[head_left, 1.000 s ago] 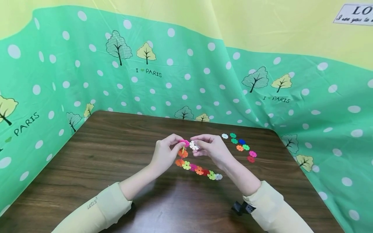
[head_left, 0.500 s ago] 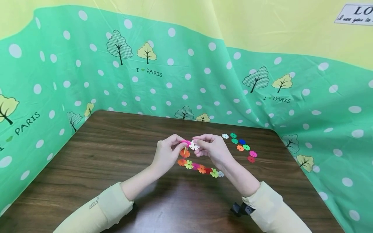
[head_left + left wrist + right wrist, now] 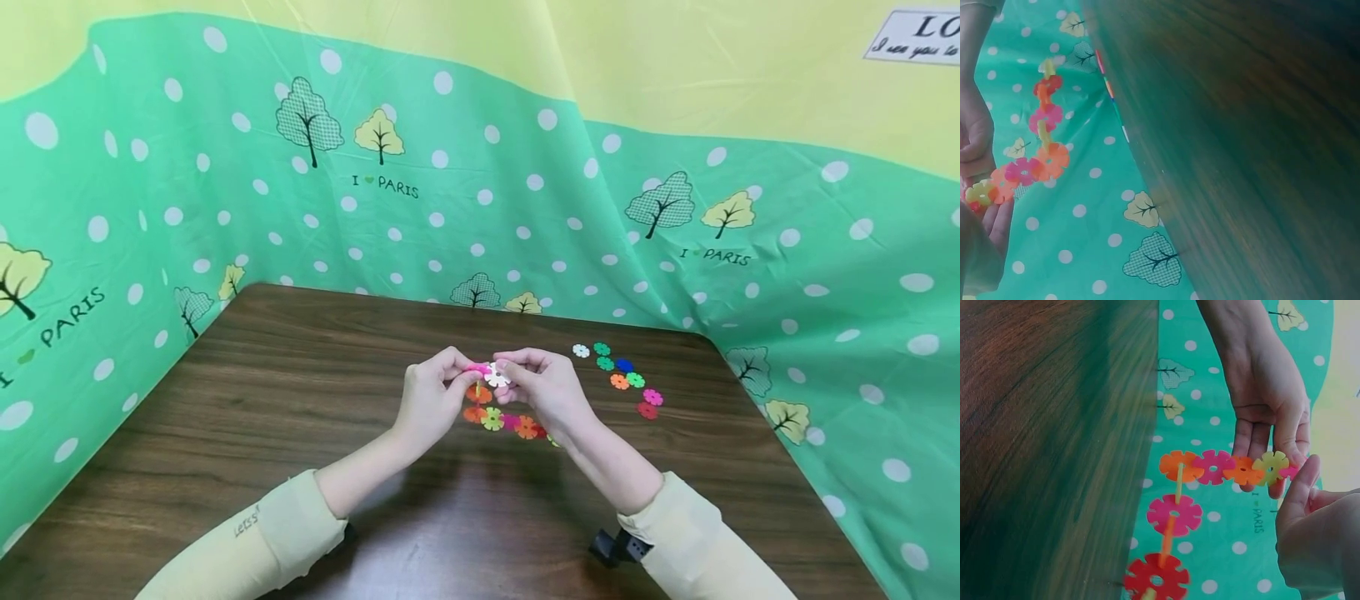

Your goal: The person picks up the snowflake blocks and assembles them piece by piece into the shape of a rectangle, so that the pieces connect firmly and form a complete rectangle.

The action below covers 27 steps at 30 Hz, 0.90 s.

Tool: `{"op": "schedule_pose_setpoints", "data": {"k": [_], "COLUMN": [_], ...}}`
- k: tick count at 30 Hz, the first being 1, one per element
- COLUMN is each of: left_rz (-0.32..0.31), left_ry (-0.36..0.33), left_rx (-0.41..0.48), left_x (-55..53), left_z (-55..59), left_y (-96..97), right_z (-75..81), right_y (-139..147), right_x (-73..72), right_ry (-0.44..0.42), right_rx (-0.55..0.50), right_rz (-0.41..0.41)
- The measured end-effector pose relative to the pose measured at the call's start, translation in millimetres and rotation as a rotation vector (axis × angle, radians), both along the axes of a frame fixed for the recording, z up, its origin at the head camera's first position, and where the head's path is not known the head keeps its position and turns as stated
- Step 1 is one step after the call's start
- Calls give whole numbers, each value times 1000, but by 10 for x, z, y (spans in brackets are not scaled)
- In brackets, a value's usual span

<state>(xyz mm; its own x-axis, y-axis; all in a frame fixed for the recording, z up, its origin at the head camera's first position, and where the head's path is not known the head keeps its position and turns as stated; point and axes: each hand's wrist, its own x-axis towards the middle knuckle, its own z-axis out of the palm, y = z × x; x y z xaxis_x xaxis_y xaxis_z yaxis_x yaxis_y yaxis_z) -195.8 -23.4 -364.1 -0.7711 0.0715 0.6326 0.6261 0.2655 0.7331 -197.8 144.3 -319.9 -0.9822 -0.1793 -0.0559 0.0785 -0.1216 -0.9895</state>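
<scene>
Left hand pinches pink flower disc, right hand pinches white disc right up against it, can't tell if slotted. Colorful disc chain dangles below grip. Other discs on brown table, off to grip's right.

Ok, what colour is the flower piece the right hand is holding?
The flower piece is white, seen best in the head view.
</scene>
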Motion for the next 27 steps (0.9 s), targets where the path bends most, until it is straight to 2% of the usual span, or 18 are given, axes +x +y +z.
{"op": "schedule_pose_setpoints", "data": {"k": [4,12,18,23,27], "left_rz": [-12,-50,-44,-31,-38], "left_ry": [-9,-34,-53,-89,-109], "left_rx": [-4,-58,-98,-130,-159], "left_x": [-9,-30,-43,-55,-77], "left_z": [4,8,23,18,4], "left_y": [-13,-63,-89,-127,-164], "right_z": [-20,-59,-45,-7,-30], "right_y": [-4,58,168,332,526], "right_x": [-11,-56,-125,-210,-344], "right_ry": [8,61,206,356,460], "right_rx": [-13,96,252,455,602], "right_rz": [16,94,96,47,-5]}}
